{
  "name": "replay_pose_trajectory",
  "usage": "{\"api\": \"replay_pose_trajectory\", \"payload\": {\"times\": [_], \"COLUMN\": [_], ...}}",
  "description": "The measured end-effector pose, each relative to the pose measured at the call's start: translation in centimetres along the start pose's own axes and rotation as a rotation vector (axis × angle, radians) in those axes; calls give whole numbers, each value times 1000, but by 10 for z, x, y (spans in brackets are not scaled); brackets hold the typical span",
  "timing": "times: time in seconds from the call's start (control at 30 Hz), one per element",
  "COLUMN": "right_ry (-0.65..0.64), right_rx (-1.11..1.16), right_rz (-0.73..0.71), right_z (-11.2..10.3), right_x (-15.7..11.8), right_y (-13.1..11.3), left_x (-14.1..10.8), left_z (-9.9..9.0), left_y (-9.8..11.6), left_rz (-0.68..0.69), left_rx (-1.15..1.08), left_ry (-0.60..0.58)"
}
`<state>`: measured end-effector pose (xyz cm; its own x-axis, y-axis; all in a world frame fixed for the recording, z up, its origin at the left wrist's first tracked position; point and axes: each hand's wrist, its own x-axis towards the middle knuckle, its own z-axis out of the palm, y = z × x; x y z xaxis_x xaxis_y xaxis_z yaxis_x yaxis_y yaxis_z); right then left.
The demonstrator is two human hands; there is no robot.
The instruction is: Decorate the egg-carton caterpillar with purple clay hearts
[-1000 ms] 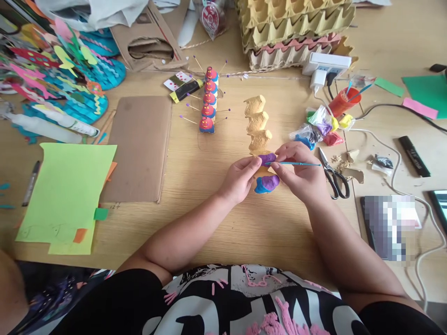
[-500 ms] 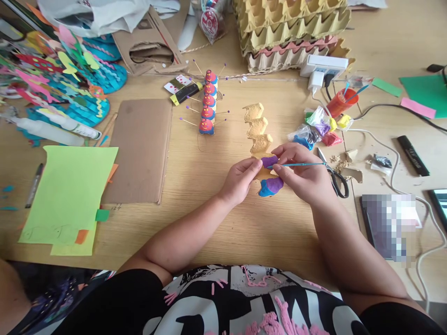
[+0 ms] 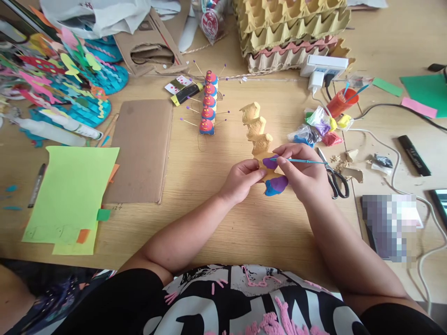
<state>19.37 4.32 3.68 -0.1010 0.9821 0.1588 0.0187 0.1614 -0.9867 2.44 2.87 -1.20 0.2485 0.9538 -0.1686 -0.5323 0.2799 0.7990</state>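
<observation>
A yellow egg-carton strip (image 3: 261, 143) is pinched at its left side by my left hand (image 3: 242, 180). Its nearest bump carries purple and blue clay (image 3: 275, 185), and the bump above has a purple patch (image 3: 270, 161). My right hand (image 3: 305, 172) grips a thin blue tool (image 3: 303, 161), whose tip touches that purple patch. The upper bumps of the strip are bare yellow. Further left stands a finished-looking strip of red and blue bumps with faces (image 3: 208, 101) and purple-tipped sticks.
Brown cardboard (image 3: 139, 151) and light green paper (image 3: 73, 190) lie left. Egg trays (image 3: 293, 28) are stacked at the back. Scissors (image 3: 337, 181), clay bags (image 3: 316, 128), a red cup (image 3: 342, 102) and a power strip (image 3: 324, 65) with cables are on the right.
The strip's near end has shifted slightly right and its far end slightly left. My left fingers have moved a little lower along it; the tool's tip has moved slightly right and up.
</observation>
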Motion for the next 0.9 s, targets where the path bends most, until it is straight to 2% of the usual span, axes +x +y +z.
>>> {"api": "replay_pose_trajectory", "payload": {"times": [0.3,0.6,0.9], "right_ry": [32,77,61], "right_rx": [-237,-318,-456], "right_rz": [-249,-304,-444], "right_z": [7,14,16], "right_x": [-7,-10,-12], "right_y": [5,2,-4], "left_x": [1,0,-1], "left_z": [3,2,4], "left_y": [-2,-3,0], "left_rz": [47,38,26], "left_rx": [-19,-3,-8], "left_ry": [87,101,114]}}
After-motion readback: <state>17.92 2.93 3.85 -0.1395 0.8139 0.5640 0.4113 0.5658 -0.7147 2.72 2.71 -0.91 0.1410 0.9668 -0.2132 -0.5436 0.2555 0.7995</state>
